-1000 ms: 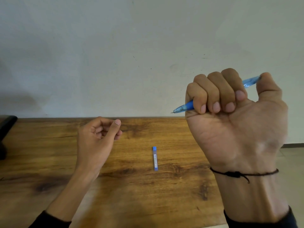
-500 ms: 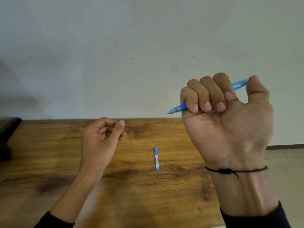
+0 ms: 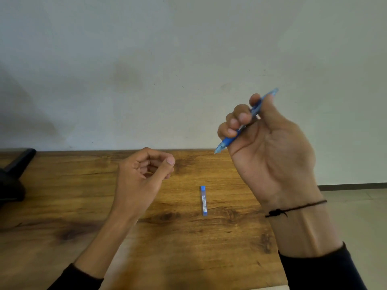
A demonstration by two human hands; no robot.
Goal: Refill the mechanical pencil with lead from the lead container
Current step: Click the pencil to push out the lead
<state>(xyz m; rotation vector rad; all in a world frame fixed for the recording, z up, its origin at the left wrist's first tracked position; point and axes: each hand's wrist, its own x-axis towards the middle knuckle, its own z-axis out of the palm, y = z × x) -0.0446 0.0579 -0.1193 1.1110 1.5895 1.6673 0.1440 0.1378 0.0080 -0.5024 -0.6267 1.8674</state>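
My right hand (image 3: pixel 270 155) is raised above the right part of the wooden table (image 3: pixel 188 248), holding a blue mechanical pencil (image 3: pixel 228 141) between fingers and thumb. The pencil slants, tip down-left, cap end up-right. A slim clear lead container (image 3: pixel 203 200) with blue ends lies flat on the table, lengthwise away from me, below and left of that hand. My left hand (image 3: pixel 142 176) hovers over the table to the container's left, fingers loosely curled with thumb near the fingertips; I cannot make out anything in it.
A plain pale wall stands right behind the table. A black object (image 3: pixel 12 174) sits at the table's far left edge. The table's right edge runs just under my right forearm, with pale floor (image 3: pixel 360 216) beyond it.
My right hand has loosened from a full fist into a finger grip and turned the pencil steeper, tip pointing lower. My left hand has stayed almost still.
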